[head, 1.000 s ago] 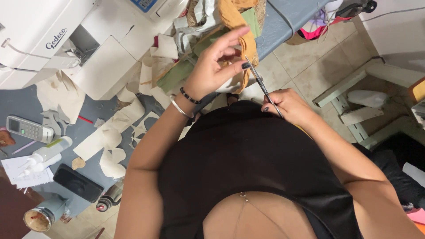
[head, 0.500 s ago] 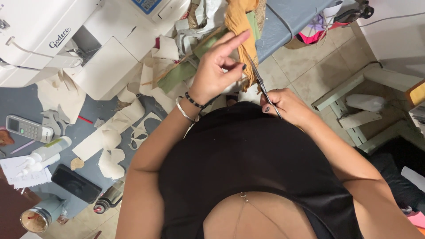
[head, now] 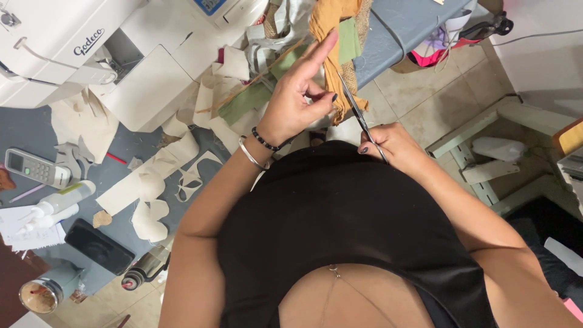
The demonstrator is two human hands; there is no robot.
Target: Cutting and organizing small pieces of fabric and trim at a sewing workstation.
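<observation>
Closest to my view is the black top, and just past it my right hand (head: 388,146) is closed around the handles of a pair of scissors (head: 359,115), blades angled up and away toward the fabric. A little further out my left hand (head: 297,100) pinches a mustard-yellow cloth (head: 331,24) between thumb and middle fingers, the forefinger stretched straight along it; a green fabric piece (head: 349,39) lies against that cloth near the fingertip. The scissor tips sit right at the lower edge of the yellow cloth (whether the blades are parted I cannot tell). I judge the step in hand to be trimming this cloth, and the next move calls for keeping the edge taut while the blades close clear of my fingers. Beyond, the table (head: 36,130) carries cream offcuts (head: 152,182), a remote control (head: 36,168), a dark phone (head: 100,246), and at the far edge a white sewing machine (head: 73,42).
</observation>
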